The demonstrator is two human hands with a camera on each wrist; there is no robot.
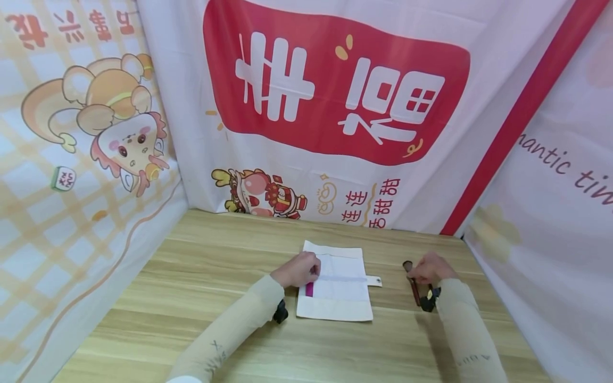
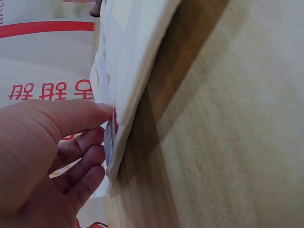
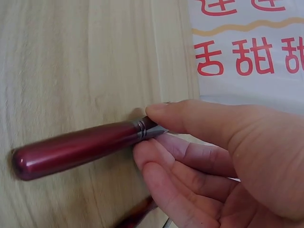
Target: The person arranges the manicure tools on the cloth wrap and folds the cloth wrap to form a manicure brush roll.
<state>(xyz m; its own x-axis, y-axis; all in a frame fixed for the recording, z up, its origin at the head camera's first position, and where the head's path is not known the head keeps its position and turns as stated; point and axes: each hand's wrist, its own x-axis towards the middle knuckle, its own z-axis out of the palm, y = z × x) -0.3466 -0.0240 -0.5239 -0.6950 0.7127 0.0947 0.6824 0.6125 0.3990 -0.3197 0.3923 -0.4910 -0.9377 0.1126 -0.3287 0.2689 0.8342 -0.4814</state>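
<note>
Pale wood-grain tabletop (image 1: 230,330) is supporting an open white case (image 1: 342,298), its left edge sitting in the left hand's (image 1: 298,270) pinch. To the right, the right hand (image 1: 431,268) is pinching a red-handled brush (image 3: 80,147) at its metal collar (image 3: 143,130), the handle jutting beyond the fingertips.

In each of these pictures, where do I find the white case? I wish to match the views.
Head: the white case lies open below the middle, on the table, left hand at its left edge.
Left wrist: seen nearly edge-on, from top centre down to the lower left-centre, beside the thumb.
Right wrist: not in it.
Shared landmark: the red writing low on the back cloth.
</note>
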